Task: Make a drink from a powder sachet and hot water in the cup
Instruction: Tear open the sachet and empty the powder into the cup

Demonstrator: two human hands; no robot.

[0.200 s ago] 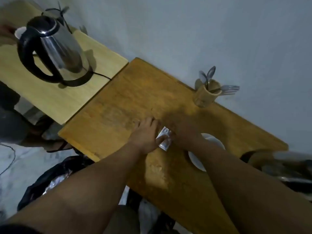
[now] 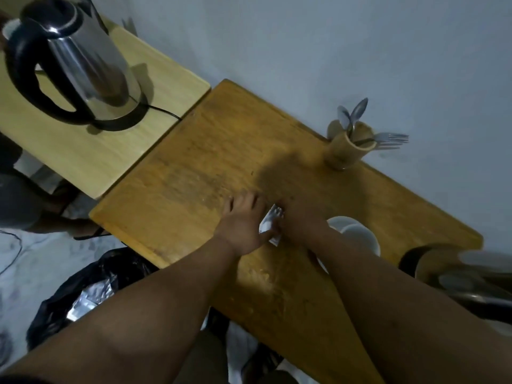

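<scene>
A small white and silver powder sachet (image 2: 272, 224) is held between both hands above the orange-brown wooden table (image 2: 194, 173). My left hand (image 2: 243, 223) pinches its left side, fingers spread toward the wall. My right hand (image 2: 300, 221) grips its right side and hides most of it. A white cup (image 2: 360, 236) stands on a white saucer (image 2: 333, 221) just right of my right wrist, partly covered by my forearm. The steel electric kettle (image 2: 83, 62) with a black handle sits on its base on the paler side table (image 2: 91, 159) at the far left.
A bamboo holder (image 2: 349, 149) with spoons and forks stands against the wall at the back. A dark round object (image 2: 454, 275), blurred, lies at the table's right edge. A black rubbish bag (image 2: 83, 295) with foil wrappers sits on the floor at lower left. The kettle's cord (image 2: 163, 110) trails between the tables.
Both hands stay together on the sachet at the same spot on the table. The view has shifted slightly and the cup shows more beside my right wrist.
</scene>
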